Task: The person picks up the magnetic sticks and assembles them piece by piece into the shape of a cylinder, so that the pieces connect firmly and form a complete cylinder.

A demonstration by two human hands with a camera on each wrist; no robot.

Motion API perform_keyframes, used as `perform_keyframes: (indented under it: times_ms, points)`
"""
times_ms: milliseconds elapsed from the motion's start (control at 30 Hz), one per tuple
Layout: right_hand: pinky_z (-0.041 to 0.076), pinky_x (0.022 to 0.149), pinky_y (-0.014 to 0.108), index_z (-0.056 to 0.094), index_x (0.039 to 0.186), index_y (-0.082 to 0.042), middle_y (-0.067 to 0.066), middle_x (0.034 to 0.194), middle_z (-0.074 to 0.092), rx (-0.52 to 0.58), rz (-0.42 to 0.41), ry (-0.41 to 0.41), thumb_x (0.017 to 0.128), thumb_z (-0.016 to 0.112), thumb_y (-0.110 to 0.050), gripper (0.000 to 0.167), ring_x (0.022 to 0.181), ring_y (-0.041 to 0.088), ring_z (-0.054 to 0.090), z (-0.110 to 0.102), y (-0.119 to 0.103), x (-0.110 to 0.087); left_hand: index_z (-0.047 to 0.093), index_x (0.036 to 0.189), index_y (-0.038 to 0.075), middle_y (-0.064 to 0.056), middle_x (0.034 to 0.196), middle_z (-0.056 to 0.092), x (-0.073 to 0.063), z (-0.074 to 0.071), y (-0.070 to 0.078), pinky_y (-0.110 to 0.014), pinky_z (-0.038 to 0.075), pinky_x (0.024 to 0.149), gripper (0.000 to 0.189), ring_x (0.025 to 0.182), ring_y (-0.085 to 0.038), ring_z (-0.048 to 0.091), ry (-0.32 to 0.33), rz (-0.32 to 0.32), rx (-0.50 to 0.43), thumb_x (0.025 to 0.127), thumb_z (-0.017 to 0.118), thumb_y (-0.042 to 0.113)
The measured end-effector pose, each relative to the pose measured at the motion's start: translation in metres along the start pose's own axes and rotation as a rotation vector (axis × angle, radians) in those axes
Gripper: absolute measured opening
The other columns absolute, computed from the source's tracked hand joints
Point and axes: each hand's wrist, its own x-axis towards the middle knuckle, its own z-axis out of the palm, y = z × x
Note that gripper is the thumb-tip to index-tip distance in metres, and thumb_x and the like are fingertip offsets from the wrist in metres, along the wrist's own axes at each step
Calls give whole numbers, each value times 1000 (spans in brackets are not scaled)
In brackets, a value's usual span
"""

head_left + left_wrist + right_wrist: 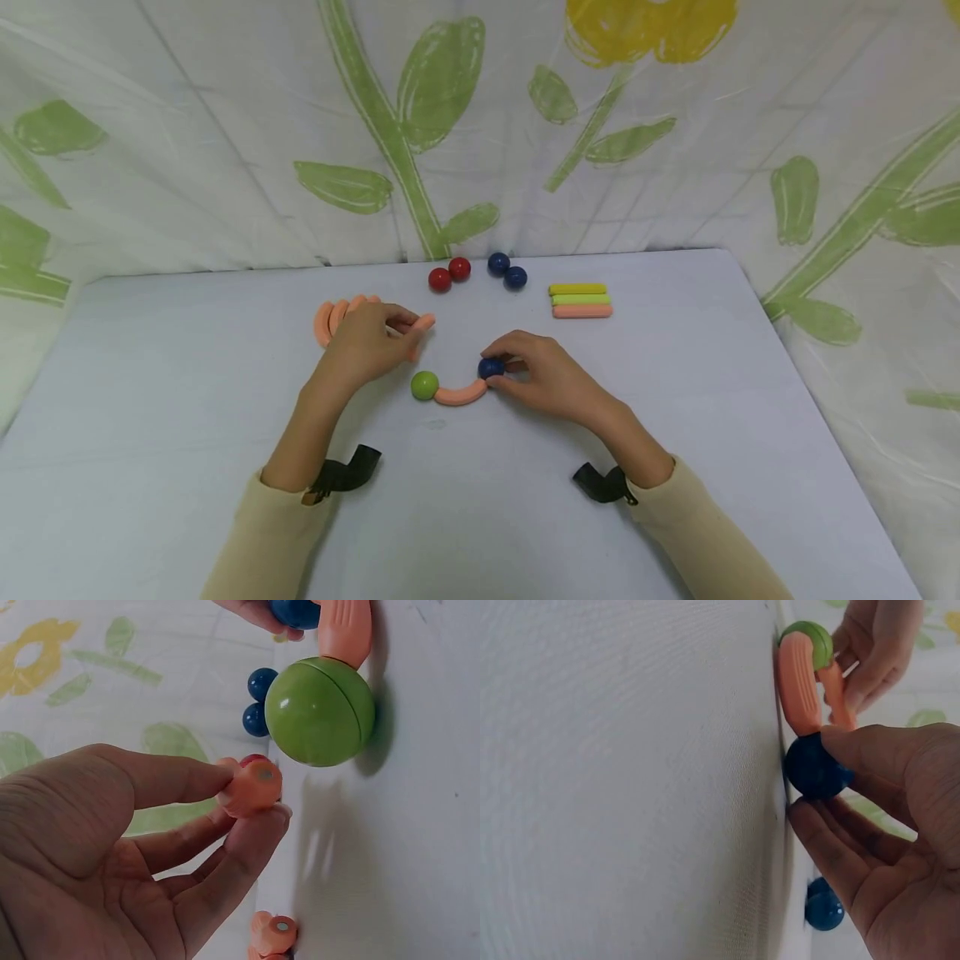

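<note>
My left hand (369, 340) pinches a curved orange stick (253, 787) between thumb and fingers, raised over the table. Its end faces the left wrist camera and shows a small grey disc. My right hand (551, 377) grips a blue ball (817, 766) with thumb and fingertips. That ball touches one end of another curved orange stick (461, 393) lying on the table. At the stick's other end sits a green ball (424, 385), touching it. Behind my left hand, several more curved orange sticks (324, 323) lie side by side, partly hidden by the hand.
Two red balls (440, 279) and two blue balls (515, 277) sit near the back edge of the white table (187, 400). To their right lie three straight sticks (581, 300), yellow, lime and orange. A sheet with printed flowers (247, 125) hangs behind.
</note>
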Motion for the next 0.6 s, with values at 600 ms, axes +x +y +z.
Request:
perform_keyframes:
  times_ms: [600]
  points:
    - [61,97,32,70,129,-2,13,125,73,-3,18,-13,97,76,-7,33,115,24,74,-1,-1,0,70,135,9,-4,88,80,7,-1,-8,-27,49,81,43,94,-19,65,-125,-8,-17,104,65,37]
